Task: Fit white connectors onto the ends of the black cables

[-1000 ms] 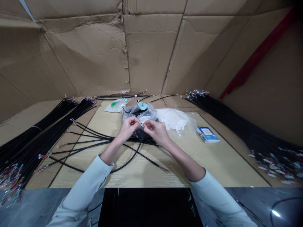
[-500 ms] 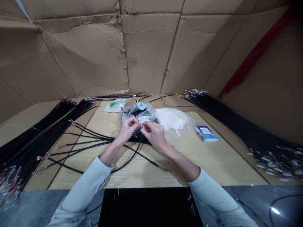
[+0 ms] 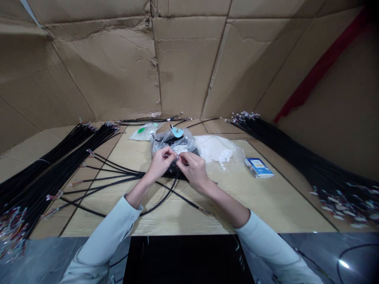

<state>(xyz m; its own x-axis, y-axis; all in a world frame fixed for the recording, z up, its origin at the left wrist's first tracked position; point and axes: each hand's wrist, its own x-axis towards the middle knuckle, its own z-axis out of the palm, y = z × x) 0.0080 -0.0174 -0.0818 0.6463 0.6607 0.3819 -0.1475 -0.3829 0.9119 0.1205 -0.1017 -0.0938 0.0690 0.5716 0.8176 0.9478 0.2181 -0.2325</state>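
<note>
My left hand (image 3: 161, 162) and my right hand (image 3: 194, 167) meet at the middle of the table, both closed in a pinch. Between the fingertips is a small white connector (image 3: 177, 156) with fine wires, partly hidden by the fingers. A black cable (image 3: 169, 194) hangs from below my right hand and curves down to the left. Right behind the hands sits a clear plastic bag (image 3: 188, 139) with black and white pieces in it. A flat white bag (image 3: 207, 144) with loose white connectors (image 3: 225, 156) lies to the right.
Several black cables (image 3: 114, 178) with stripped ends fan out leftward. Thick cable bundles lie at the left (image 3: 62, 167) and right (image 3: 284, 150). A blue-and-white box (image 3: 258, 168) and a small bag with a green label (image 3: 144, 132) rest on the table. Cardboard walls (image 3: 186, 59) stand behind.
Both hands keep their pinch in nearly the same place, with only slight finger shifts. The cables and bags lie as before.
</note>
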